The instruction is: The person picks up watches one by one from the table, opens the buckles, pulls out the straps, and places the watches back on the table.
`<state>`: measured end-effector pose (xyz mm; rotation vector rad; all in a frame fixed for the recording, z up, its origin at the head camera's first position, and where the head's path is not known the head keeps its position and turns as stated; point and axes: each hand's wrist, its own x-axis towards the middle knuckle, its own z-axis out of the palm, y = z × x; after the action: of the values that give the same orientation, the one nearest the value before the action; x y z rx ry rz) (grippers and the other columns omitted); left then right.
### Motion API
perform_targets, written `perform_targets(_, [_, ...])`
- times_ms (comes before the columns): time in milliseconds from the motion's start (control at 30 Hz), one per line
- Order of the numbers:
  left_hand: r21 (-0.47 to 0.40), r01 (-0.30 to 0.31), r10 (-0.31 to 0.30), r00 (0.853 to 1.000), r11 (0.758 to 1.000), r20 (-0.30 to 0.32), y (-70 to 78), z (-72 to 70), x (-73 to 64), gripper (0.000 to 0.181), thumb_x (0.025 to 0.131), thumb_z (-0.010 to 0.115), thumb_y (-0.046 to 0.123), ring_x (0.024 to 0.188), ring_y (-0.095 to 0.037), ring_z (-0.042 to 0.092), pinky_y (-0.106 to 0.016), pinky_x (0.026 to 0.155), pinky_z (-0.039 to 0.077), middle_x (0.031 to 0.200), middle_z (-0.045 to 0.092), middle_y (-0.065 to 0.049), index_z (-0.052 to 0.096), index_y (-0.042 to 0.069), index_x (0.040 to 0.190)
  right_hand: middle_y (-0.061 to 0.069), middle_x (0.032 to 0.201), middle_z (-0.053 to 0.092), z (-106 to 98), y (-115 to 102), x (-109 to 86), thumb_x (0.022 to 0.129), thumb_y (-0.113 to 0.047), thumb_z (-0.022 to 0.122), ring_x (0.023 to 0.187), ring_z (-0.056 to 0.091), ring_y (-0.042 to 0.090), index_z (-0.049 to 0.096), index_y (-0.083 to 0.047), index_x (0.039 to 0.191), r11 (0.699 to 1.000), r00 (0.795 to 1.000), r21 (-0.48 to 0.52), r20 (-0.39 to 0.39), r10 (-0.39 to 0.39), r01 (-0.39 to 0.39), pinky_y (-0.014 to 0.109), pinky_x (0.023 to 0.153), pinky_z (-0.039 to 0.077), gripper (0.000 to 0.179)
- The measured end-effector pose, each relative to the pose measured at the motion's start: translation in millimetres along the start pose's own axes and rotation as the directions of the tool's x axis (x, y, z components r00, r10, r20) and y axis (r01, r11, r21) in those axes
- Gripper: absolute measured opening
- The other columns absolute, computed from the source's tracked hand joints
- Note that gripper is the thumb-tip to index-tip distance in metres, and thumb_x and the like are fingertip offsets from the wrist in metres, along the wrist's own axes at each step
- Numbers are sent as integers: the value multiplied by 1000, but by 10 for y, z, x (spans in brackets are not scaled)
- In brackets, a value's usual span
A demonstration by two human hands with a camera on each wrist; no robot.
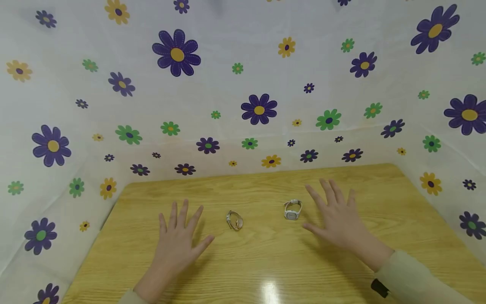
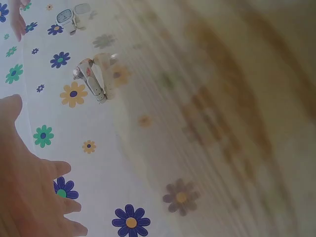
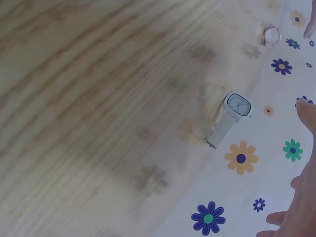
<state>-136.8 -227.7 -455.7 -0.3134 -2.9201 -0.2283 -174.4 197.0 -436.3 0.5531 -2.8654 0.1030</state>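
Two wristwatches rest on the wooden table. The one on the left (image 1: 235,221) has a thin pinkish strap and a round case; its strap stands curved. To the right, a white watch (image 1: 291,215) with a squarish face has its strap looped behind it; its dial (image 3: 239,104) shows in the right wrist view. My left hand (image 1: 177,240) is spread over the table, left of the pinkish watch and apart from it. My right hand (image 1: 338,219), fingers spread, hovers just right of the white watch. Neither hand holds anything.
The glossy wooden table (image 1: 262,261) reflects a light near its front. White cloth (image 1: 212,88) printed with purple, green and yellow flowers rises behind the table and along both sides. A small black patch (image 1: 380,288) shows at the right sleeve (image 1: 414,274).
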Motion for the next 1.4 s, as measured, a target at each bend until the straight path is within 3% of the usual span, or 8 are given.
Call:
perform_targets(433, [1,-6,5,1000,1000,28,22,49,112,84,100,59,65,161,-55,14,-82,124,12,174,22,-27,39,16,165,28,171,27,25,-158,183,92,-70,69,157,30,52,28,-21,169,999,999,-20,-4,-44,44,88,115,23,100])
perform_targets(733, [-10,-40,40,999,999,1,50,122,184,82,100,61,63,158,-57,22,-82,123,15,170,28,-30,43,14,163,27,171,27,70,-362,304,94,-67,69,158,28,50,28,-20,169,997,997,25,13,-71,71,86,117,24,97])
perform_targets(1400, [4,-54,53,993,999,101,106,230,324,79,104,56,61,159,-55,22,-78,125,18,171,27,-31,40,13,164,27,166,36,332,-794,468,97,-62,69,156,34,47,33,-18,166,977,981,88,22,-195,192,77,123,27,90])
